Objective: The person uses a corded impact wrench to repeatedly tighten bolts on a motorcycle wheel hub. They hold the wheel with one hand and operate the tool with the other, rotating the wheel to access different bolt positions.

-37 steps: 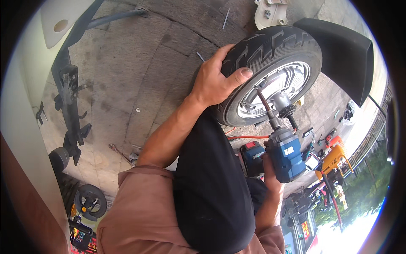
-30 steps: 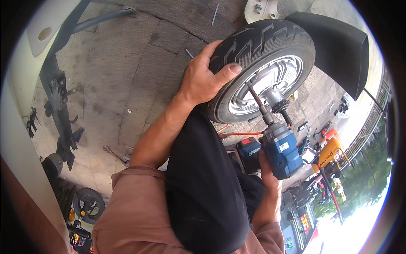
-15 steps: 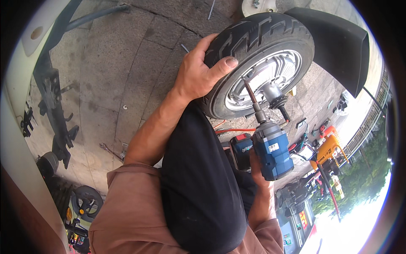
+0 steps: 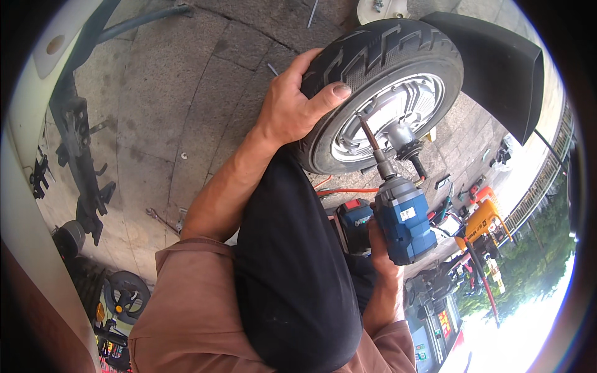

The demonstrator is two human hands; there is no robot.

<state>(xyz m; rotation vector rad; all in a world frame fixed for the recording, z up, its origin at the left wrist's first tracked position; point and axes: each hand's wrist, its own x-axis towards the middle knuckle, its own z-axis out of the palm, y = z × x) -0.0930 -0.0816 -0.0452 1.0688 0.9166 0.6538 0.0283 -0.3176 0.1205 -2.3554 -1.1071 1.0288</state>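
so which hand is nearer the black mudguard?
Left. The left hand grips the tyre whose top sits under the black mudguard. The right hand is lower down, holding the blue impact wrench, farther from it.

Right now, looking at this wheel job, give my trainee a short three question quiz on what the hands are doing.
1. True or false: the left hand grips the black rubber tyre of the small wheel.
2. What does the right hand hold? A) blue cordless impact wrench B) hammer C) tyre lever
3. Fill in: the blue cordless impact wrench points its long socket bit at the wheel's silver ____.

Key: 1 true; 2 A; 3 hub.
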